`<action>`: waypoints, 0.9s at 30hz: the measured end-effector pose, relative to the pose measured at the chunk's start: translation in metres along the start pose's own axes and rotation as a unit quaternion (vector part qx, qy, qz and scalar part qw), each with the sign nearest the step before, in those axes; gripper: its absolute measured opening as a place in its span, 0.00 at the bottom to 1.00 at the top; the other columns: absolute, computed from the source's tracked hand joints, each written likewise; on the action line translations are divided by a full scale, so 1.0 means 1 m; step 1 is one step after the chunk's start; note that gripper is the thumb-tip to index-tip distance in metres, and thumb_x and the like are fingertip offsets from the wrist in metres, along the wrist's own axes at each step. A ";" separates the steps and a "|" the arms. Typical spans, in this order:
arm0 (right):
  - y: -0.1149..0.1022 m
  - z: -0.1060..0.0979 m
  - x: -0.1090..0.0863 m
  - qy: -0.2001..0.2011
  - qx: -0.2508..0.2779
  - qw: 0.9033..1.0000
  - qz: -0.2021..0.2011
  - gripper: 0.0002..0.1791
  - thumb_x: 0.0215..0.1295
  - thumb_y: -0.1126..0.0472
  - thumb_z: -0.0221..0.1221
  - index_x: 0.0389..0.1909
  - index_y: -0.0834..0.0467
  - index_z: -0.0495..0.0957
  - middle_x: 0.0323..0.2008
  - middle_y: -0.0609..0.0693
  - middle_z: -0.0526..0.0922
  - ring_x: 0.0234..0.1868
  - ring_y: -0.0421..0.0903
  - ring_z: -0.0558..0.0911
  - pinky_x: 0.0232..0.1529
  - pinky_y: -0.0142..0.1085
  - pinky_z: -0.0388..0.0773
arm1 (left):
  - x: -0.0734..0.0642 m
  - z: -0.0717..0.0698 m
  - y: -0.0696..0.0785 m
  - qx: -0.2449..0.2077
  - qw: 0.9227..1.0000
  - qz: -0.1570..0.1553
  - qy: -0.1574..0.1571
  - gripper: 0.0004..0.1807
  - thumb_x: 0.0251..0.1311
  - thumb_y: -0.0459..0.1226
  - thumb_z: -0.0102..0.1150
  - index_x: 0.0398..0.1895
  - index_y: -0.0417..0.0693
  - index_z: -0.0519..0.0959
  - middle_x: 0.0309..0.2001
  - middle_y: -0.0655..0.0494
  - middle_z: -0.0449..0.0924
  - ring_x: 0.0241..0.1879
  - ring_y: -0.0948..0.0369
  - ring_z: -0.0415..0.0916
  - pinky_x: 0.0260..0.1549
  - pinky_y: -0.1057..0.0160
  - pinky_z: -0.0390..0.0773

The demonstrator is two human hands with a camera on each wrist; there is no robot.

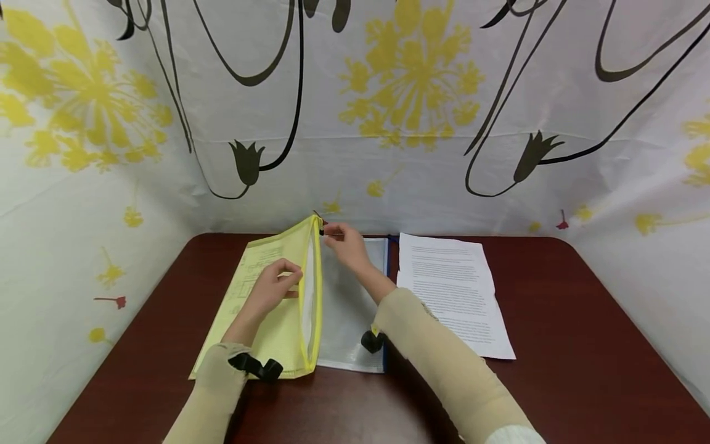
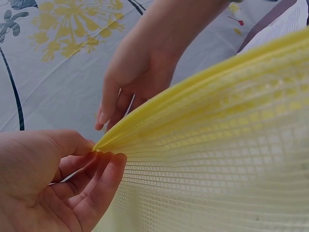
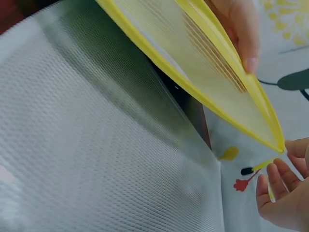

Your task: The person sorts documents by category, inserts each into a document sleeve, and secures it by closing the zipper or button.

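A yellow mesh zip folder (image 1: 252, 259) has its mouth spread apart, its right edge raised off the table. My left hand (image 1: 269, 287) pinches the yellow zip edge partway along its length, as the left wrist view (image 2: 63, 174) shows. My right hand (image 1: 350, 250) is at the far end of the mouth; in the right wrist view its thumb and finger pinch the folder's corner. A yellow zip pull with a black tip (image 3: 247, 171) hangs beside those fingers. Beneath the right forearm lies a clear mesh folder (image 1: 349, 327) with a blue edge.
Printed white sheets (image 1: 444, 290) lie to the right of the clear folder, overlapping the dark red-brown table (image 1: 560, 327). A white cloth (image 1: 344, 111) with yellow and grey flower prints hangs behind the table and along both sides. Both wrists wear black cameras.
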State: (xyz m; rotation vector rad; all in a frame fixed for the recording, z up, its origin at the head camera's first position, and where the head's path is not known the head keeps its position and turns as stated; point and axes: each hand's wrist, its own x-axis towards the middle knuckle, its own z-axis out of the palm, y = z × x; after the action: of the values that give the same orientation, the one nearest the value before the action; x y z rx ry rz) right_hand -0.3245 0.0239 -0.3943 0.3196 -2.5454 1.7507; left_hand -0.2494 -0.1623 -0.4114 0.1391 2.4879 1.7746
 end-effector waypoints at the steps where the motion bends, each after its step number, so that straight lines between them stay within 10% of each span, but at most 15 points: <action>1: 0.001 0.000 0.003 0.003 0.003 1.000 0.002 0.17 0.72 0.62 0.57 0.60 0.59 0.77 0.58 0.56 0.81 0.60 0.54 0.79 0.59 0.45 0.81 | 0.000 0.000 0.000 -0.002 1.000 0.001 -0.002 0.12 0.74 0.37 0.51 0.48 0.34 0.73 0.62 0.38 0.71 0.46 0.59 0.82 0.40 0.62 0.88; 13: 0.008 0.003 0.028 -0.062 0.014 0.998 -0.006 0.32 0.75 0.61 0.53 0.76 0.58 0.54 0.71 0.61 0.65 0.74 0.56 0.64 0.72 0.51 0.66 | -0.002 0.005 0.001 -0.003 1.000 0.011 -0.017 0.13 0.74 0.38 0.51 0.48 0.35 0.74 0.63 0.38 0.71 0.48 0.55 0.82 0.42 0.58 0.88; 20: 0.005 0.009 0.028 -0.011 0.034 0.999 0.038 0.21 0.75 0.62 0.53 0.67 0.58 0.68 0.48 0.58 0.79 0.53 0.57 0.81 0.52 0.46 0.80 | -0.002 0.004 0.000 -0.002 1.000 0.004 -0.018 0.12 0.74 0.38 0.51 0.48 0.36 0.74 0.63 0.38 0.71 0.53 0.49 0.81 0.42 0.58 0.88; 27: 0.008 0.008 0.026 0.030 0.059 0.995 0.074 0.12 0.75 0.63 0.52 0.54 0.61 0.77 0.44 0.61 0.83 0.51 0.62 0.83 0.53 0.53 0.83 | 0.001 0.006 -0.010 -0.001 1.000 -0.022 -0.007 0.09 0.73 0.36 0.51 0.46 0.37 0.74 0.56 0.41 0.74 0.45 0.58 0.81 0.39 0.61 0.88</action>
State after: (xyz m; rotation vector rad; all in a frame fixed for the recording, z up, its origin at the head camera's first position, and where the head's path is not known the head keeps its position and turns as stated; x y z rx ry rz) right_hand -0.3503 0.0153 -0.4006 0.0813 -2.4884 1.9347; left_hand -0.2501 -0.1601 -0.4223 0.0941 2.4603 1.7529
